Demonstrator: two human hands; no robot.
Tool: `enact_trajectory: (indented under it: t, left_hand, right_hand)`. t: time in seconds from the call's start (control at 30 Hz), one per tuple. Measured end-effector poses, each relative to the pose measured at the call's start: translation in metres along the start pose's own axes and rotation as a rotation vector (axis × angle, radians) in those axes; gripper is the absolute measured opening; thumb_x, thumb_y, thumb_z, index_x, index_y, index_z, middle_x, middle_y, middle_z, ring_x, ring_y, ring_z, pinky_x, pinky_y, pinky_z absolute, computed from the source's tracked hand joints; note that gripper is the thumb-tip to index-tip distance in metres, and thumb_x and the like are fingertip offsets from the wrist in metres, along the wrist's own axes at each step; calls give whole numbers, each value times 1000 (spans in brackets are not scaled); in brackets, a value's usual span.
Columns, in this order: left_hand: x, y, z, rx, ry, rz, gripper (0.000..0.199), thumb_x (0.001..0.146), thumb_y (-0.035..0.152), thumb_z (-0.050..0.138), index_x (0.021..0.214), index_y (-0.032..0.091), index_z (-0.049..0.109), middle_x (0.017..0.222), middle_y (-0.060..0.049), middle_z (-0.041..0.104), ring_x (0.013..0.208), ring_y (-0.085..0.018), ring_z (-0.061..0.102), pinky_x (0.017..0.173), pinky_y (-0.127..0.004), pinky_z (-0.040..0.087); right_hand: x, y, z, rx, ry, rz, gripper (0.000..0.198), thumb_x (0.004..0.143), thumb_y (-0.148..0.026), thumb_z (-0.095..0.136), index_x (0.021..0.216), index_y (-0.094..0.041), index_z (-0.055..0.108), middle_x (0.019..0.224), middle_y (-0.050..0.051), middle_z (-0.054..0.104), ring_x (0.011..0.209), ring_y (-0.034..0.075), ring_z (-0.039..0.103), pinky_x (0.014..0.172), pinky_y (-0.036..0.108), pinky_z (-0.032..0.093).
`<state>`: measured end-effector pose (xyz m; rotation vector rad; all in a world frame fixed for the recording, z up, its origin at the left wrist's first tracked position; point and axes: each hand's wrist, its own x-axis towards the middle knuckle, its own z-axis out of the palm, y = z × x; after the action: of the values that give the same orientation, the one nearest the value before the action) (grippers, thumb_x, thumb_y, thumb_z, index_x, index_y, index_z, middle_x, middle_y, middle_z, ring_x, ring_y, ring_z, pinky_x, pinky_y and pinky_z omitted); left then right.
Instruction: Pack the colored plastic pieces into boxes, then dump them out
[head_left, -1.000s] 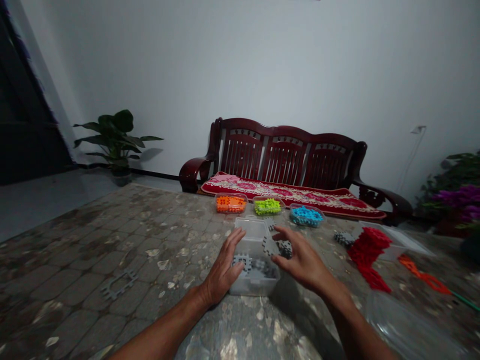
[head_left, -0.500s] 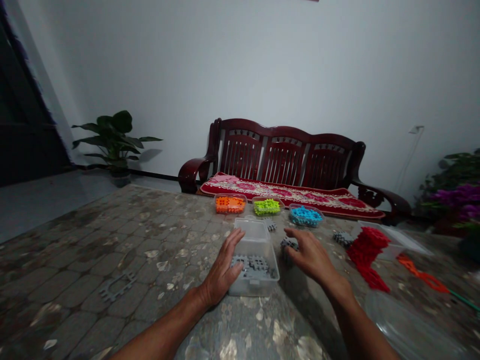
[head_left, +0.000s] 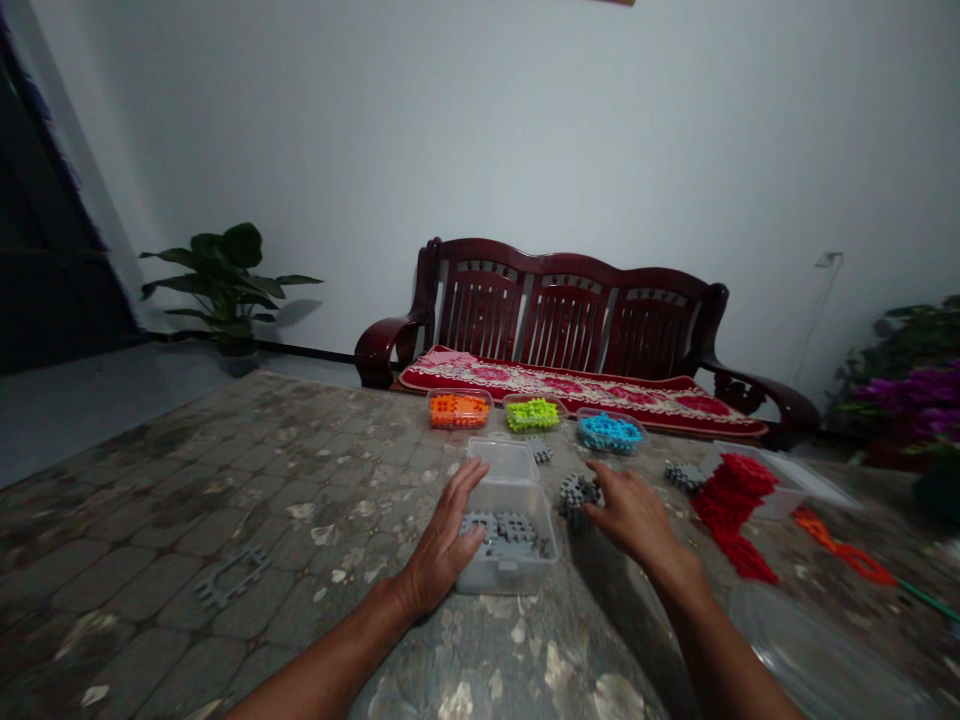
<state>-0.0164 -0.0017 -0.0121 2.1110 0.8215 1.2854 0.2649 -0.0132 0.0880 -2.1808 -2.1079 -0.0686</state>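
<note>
A clear plastic box (head_left: 510, 578) with its lid hinged back stands in front of me. Grey interlocking toy pieces (head_left: 510, 532) lie inside it. My left hand (head_left: 448, 545) rests along the box's left side, fingers stretched out and thumb reaching over the rim. To the right of the box is a stack of grey toothed pieces (head_left: 576, 496) on the table. My right hand (head_left: 634, 520) hovers at the right of this stack, thumb and fingers apart; whether the fingertips touch it I cannot tell.
Tubs of orange pieces (head_left: 459, 411), lime-green pieces (head_left: 532, 414) and blue pieces (head_left: 610, 433) line the far edge. Red joined pieces (head_left: 735, 510) stand at right, near a clear lid (head_left: 817, 650). A grey frame piece (head_left: 234, 577) lies at left.
My right hand has shifted slightly right, uncovering more of the grey stack. My left hand stays at the box.
</note>
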Motion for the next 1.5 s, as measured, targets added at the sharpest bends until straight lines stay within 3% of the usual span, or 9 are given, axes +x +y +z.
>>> enact_trajectory:
  t: [0.17, 0.37, 0.5, 0.73, 0.87, 0.97, 1.1, 1.23, 1.5]
  left_hand:
    - [-1, 1, 0, -6, 5, -5, 63, 101, 52, 37, 158, 26, 26, 166, -10, 23, 154, -33, 18, 126, -54, 13]
    - [-1, 1, -1, -11, 1, 4, 63, 102, 51, 38, 158, 27, 25, 167, -10, 21, 154, -33, 17, 126, -54, 13]
    - [-1, 1, -1, -14, -4, -11, 64, 102, 51, 38, 159, 26, 24, 167, -11, 21, 155, -33, 16, 127, -55, 12]
    - [0, 0, 1, -4, -4, -4, 66, 101, 51, 39, 159, 25, 23, 168, -11, 20, 155, -32, 16, 127, -54, 12]
    - [-1, -1, 2, -24, 15, 11, 65, 102, 50, 38, 160, 25, 20, 168, -10, 20, 155, -32, 16, 127, -54, 13]
    - [-1, 1, 2, -27, 17, 5, 64, 102, 49, 37, 160, 25, 20, 168, -10, 20, 155, -32, 16, 127, -54, 13]
    - [-1, 2, 1, -23, 8, 4, 64, 102, 49, 38, 159, 26, 22, 167, -10, 21, 155, -32, 17, 127, -54, 12]
    - [0, 2, 1, -27, 11, 13, 64, 102, 51, 38, 159, 26, 22, 167, -10, 22, 155, -33, 17, 127, -53, 12]
    - [-1, 1, 0, -25, 9, -1, 63, 102, 48, 37, 159, 26, 24, 167, -10, 23, 155, -32, 17, 127, -54, 12]
  right_hand:
    - [1, 2, 5, -29, 38, 2, 56, 83, -28, 62, 138, -19, 58, 128, 15, 69, 119, 35, 58, 91, 41, 42]
    - [4, 4, 9, 0, 33, 17, 56, 82, -26, 63, 138, -19, 57, 113, 13, 74, 114, 34, 61, 90, 42, 43]
    - [3, 6, 4, 50, 95, 15, 57, 81, -26, 63, 137, -16, 58, 118, 15, 73, 115, 35, 61, 92, 44, 45]
    - [-14, -21, -4, 520, 166, -223, 61, 78, -31, 68, 138, -26, 58, 121, 7, 71, 109, 27, 64, 94, 40, 49]
    - [-25, -50, -1, 662, 51, -374, 57, 77, -32, 73, 132, -26, 63, 120, 7, 72, 110, 27, 65, 96, 41, 50]
    - [-21, -50, 2, 711, 5, -388, 43, 82, -35, 69, 124, -26, 69, 121, 7, 72, 114, 27, 64, 99, 42, 48]
    - [-2, -17, 6, 576, 115, -216, 38, 86, -32, 58, 121, -21, 71, 124, 10, 72, 118, 29, 62, 103, 44, 45]
    - [9, 13, 13, 339, 85, -72, 51, 86, -38, 61, 131, -15, 64, 127, 15, 70, 119, 33, 62, 100, 45, 46]
    - [9, 13, 18, 105, -6, -5, 52, 81, -29, 66, 133, -21, 63, 117, 11, 75, 114, 35, 64, 91, 43, 49]
